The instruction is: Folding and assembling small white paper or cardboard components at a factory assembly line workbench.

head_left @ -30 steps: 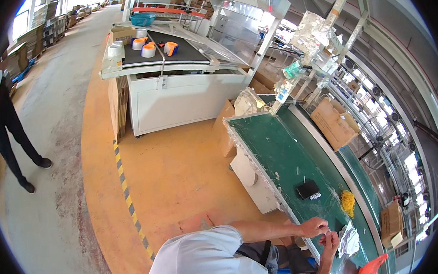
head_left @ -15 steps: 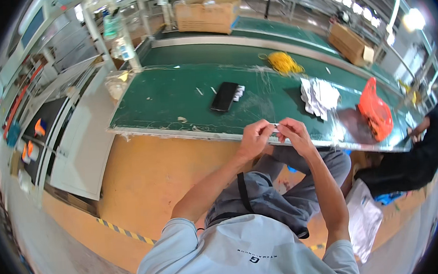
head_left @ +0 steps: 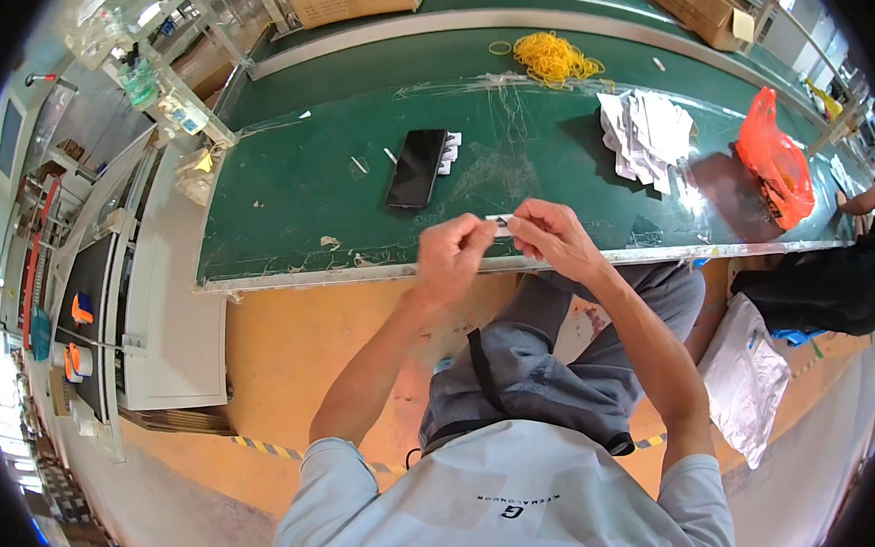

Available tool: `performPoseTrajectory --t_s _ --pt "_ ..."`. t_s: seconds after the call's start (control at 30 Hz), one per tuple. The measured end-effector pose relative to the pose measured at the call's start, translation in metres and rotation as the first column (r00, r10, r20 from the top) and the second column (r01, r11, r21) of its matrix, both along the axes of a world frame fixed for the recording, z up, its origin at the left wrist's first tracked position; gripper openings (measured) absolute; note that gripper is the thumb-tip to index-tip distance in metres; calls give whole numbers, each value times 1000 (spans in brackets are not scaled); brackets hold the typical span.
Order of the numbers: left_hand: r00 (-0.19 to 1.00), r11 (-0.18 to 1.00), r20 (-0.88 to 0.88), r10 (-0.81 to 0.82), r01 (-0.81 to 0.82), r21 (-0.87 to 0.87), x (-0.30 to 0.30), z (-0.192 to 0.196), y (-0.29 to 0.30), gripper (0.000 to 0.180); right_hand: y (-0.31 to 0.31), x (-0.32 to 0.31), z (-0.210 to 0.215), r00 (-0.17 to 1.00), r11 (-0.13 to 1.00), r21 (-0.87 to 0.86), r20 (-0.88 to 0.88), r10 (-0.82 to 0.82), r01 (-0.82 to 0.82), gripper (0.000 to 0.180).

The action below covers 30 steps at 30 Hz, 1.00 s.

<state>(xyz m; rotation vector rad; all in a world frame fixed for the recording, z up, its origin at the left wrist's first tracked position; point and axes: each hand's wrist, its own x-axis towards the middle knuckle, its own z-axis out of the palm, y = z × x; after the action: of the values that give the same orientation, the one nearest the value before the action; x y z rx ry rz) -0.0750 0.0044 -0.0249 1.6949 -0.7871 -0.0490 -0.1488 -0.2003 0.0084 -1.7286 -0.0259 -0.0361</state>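
My left hand and my right hand meet over the front edge of the green table. Between them is a small white slip with a dark mark, like a folded paper tag. The fingers of both hands are closed, pinching it from its two sides; the left fingertips are partly hidden. Beyond the left hand a black phone lies on several small white slips. To the right of my hands lies a loose pile of white paper slips.
Yellow rubber bands lie in a heap toward the back. A red plastic bag stands at the right, near another person's hand. Cardboard boxes stand beyond the table. At the left is a grey cabinet.
My head view has shifted, bringing the table lower in the picture. My hands have drawn slightly apart, and more of the white slip shows between them.
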Motion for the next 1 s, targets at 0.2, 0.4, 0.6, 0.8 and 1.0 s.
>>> performPoseTrajectory --t_s 0.2,0.4,0.6,0.8,1.0 --pt "746 877 601 288 -457 148 56 7 45 42 -3 63 -23 980 967 -164 -6 -198 194 28" --pt "797 783 547 256 -503 366 66 -10 42 60 4 117 -20 967 954 -212 -98 -235 210 30" --pt "792 779 539 285 -519 352 68 -22 44 53 19 138 -23 949 958 -221 -216 -231 183 29" --pt "750 771 609 256 -539 340 70 -27 45 48 24 146 -26 962 901 -407 -150 -226 149 28" --pt "739 777 629 240 -535 332 71 -25 45 46 36 157 -30 953 875 -452 -148 -264 172 32"
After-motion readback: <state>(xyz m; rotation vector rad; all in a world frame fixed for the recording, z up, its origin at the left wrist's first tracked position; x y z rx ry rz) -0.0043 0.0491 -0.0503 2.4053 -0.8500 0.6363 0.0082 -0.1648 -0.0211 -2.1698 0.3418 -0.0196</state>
